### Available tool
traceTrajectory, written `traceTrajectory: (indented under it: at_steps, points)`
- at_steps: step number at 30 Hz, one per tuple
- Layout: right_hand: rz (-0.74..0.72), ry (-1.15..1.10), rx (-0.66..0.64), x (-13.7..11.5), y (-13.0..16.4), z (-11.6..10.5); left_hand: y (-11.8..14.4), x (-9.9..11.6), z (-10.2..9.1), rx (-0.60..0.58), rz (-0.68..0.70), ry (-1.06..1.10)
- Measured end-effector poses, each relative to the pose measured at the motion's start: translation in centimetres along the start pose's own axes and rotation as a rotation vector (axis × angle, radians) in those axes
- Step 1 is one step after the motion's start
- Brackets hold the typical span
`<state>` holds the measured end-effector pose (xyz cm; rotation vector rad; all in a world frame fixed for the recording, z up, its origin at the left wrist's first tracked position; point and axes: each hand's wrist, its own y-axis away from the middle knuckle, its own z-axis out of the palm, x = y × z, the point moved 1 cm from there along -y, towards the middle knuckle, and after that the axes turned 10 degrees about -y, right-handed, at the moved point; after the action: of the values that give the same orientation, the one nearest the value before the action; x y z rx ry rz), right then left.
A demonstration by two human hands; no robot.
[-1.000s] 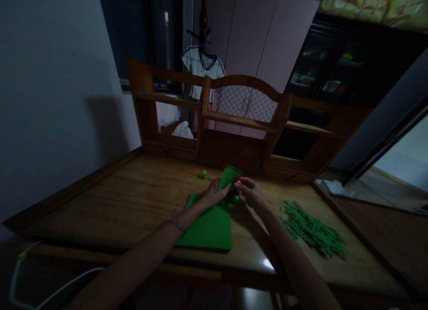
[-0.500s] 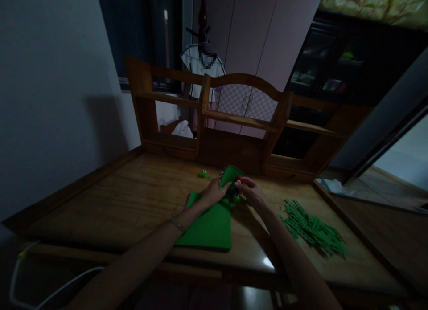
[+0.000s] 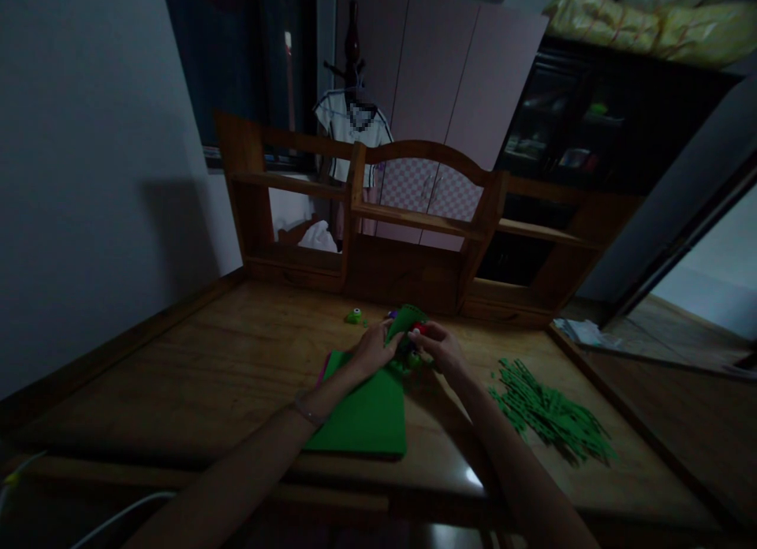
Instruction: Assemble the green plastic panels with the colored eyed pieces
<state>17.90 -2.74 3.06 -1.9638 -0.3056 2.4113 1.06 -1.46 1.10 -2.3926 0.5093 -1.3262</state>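
Observation:
My left hand [image 3: 374, 349] is closed on a piece of green paper [image 3: 405, 319], which stands up and curls over at its top edge. Small holes line that top edge. In the fingers of my right hand [image 3: 442, 347] is a small red hole punch [image 3: 419, 328] with a white part, set against the paper's right edge. Just below it is a small green figure-like piece [image 3: 415, 360], partly hidden. Under my left wrist lies a stack of green paper sheets [image 3: 370, 415], with a magenta edge showing at its left.
A heap of thin green paper strips [image 3: 553, 415] lies on the wooden desk [image 3: 225, 352] at the right. Beyond my hands sits a small green frog-like piece [image 3: 353, 316] with an eye. A wooden shelf unit [image 3: 405, 265] stands along the back edge.
My view has tilted up slightly, so everything sits lower in the picture. The green paper's top now curls over more, while both hands keep their holds.

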Motion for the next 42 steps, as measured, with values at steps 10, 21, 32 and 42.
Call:
traceTrajectory:
  at_steps: [10,21,32,42]
  points:
    - [0.042,-0.106,0.010,0.50,-0.14,0.17,0.05,0.08,-0.21,-0.018,0.030,-0.043]
    - [0.109,-0.103,-0.010,-0.02,0.37,0.23,0.03,-0.10,-0.03,-0.049,0.058,-0.057]
    - [0.109,-0.119,-0.010,0.35,-0.01,0.06,0.07,0.03,-0.23,-0.043,0.071,-0.176]
    - [0.087,-0.056,0.014,0.56,-0.06,0.05,0.15,0.62,-0.51,-0.087,0.129,-0.169]
